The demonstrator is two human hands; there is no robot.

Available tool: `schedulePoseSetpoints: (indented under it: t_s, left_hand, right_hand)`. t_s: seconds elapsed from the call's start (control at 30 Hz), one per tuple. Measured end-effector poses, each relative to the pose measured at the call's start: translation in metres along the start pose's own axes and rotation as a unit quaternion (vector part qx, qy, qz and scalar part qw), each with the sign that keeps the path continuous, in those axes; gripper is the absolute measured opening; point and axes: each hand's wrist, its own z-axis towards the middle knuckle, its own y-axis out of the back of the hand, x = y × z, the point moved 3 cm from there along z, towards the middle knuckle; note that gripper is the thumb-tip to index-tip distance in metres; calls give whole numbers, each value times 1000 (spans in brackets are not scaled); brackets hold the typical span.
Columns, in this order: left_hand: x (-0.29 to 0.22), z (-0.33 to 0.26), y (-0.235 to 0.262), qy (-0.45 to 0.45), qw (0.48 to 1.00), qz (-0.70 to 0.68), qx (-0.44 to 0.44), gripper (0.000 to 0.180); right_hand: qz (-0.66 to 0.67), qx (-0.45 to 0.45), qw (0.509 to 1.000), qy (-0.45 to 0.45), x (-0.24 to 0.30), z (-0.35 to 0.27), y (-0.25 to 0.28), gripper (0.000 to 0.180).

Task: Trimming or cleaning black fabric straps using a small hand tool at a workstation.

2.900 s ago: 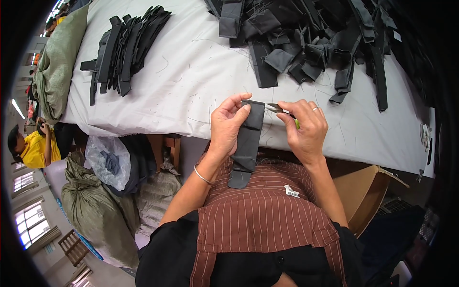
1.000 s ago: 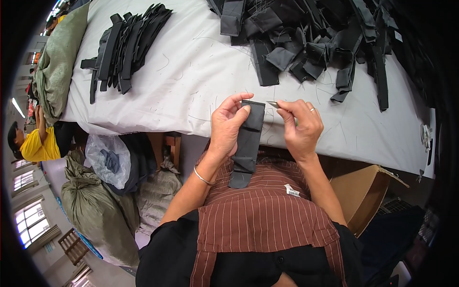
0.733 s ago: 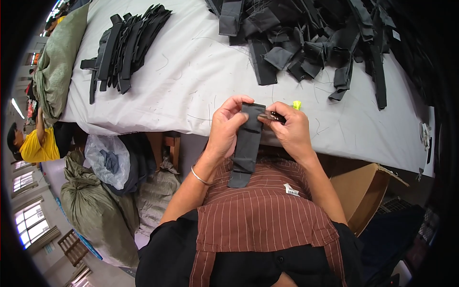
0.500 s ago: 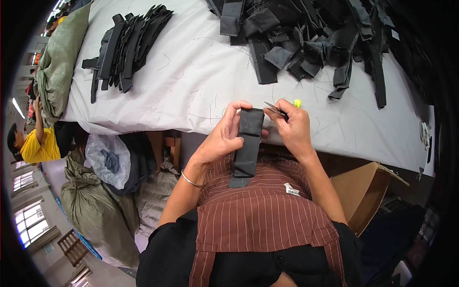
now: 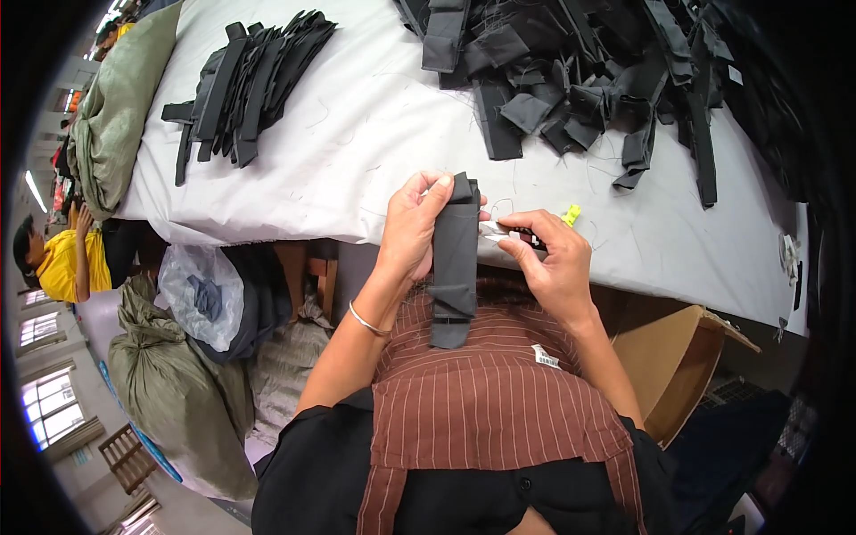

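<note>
My left hand grips a black fabric strip near its top, the thumb pressed on the folded end. The strip hangs down over the striped brown apron. Close to the strip's right edge, my right hand is closed round small thread snips, whose blades point left at the strip. A bright yellow tag or tie shows behind that hand; whether it is joined to the snips I cannot tell.
A stack of black strips lies at the far left of the white-covered table. A loose heap of black pieces fills the far right. Cut threads litter the cloth. A cardboard box stands below right; sacks and a co-worker are left.
My left hand has shifted its hold, thumb now on top of the strip's upper end. The right hand has turned and lowered slightly, bringing the snips' blades beside the strip.
</note>
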Motion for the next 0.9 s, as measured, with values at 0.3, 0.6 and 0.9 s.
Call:
schedulePoseSetpoints:
  t_s: [0.3,0.6,0.9]
  left_hand:
    - [6,-2,-8,11,999,-35,-24,20]
    - [11,-1,-4,31,997,-58,-41,17]
    - [14,0,1,68,993,-92,-41,15]
  right_hand:
    - [97,-13,989,-111,-15,-7,-9,13]
    - [-33,-91,994,54,1,-2,-5,13]
    - [-179,-88,969,147,4,-1,-6,13]
